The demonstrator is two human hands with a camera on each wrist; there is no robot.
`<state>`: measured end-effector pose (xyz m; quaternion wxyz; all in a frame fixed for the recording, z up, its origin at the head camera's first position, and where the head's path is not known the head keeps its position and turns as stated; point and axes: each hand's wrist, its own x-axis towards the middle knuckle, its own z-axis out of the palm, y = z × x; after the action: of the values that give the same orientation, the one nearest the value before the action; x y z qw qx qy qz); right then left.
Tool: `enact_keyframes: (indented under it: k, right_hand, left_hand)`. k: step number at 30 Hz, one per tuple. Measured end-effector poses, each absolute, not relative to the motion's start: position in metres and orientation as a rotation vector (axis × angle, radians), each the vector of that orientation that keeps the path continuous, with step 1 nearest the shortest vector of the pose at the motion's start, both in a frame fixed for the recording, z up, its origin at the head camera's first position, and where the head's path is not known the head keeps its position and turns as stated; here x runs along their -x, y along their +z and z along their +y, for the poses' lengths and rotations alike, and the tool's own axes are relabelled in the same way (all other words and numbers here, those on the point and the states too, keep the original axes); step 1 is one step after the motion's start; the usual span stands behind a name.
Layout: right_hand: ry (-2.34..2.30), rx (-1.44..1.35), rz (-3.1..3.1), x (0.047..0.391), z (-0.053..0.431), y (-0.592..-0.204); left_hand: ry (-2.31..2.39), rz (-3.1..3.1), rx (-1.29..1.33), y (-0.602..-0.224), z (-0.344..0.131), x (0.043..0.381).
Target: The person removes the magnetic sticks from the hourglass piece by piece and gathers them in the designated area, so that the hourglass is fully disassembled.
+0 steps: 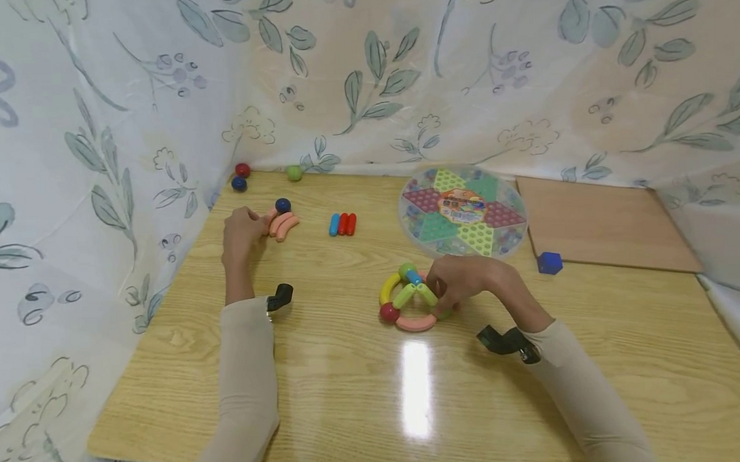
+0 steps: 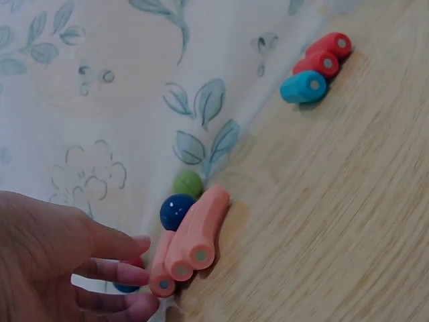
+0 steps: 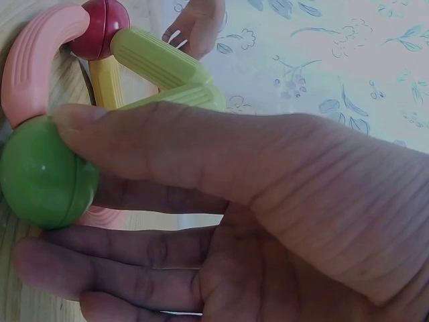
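My left hand [image 1: 240,235] is at the left end of a group of pink curved rods [image 1: 285,225]. In the left wrist view its thumb and fingertips come right up to the side of the nearest pink rod [image 2: 163,267]. A dark blue ball [image 1: 283,205] lies against these rods. My right hand [image 1: 463,280] pinches a green ball [image 3: 41,174] between thumb and fingers. That ball is part of a ring-shaped build with a red ball [image 1: 390,313], a yellow curved rod [image 1: 387,288], a pink curved rod [image 1: 416,323] and light green rods [image 1: 404,296] rising to the middle.
Two red rods and a blue rod [image 1: 334,225] lie mid-table. Farther back are a red ball [image 1: 242,170], a blue ball [image 1: 239,184] and a green ball [image 1: 294,172]. A round board-game case [image 1: 419,233], a blue block [image 1: 550,263] and a wooden board [image 1: 614,222] occupy the right.
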<state>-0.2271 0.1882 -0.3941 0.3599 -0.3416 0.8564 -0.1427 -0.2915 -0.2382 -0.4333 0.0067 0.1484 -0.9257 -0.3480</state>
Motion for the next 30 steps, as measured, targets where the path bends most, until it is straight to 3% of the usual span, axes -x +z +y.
enact_keyframes:
  k: [30]
  right_hand:
    - [-0.358, 0.833, 2.213, 0.226, 0.186, -0.394]
  left_hand:
    - [-1.024, -2.954, -0.394, -0.421, -0.215, 0.29]
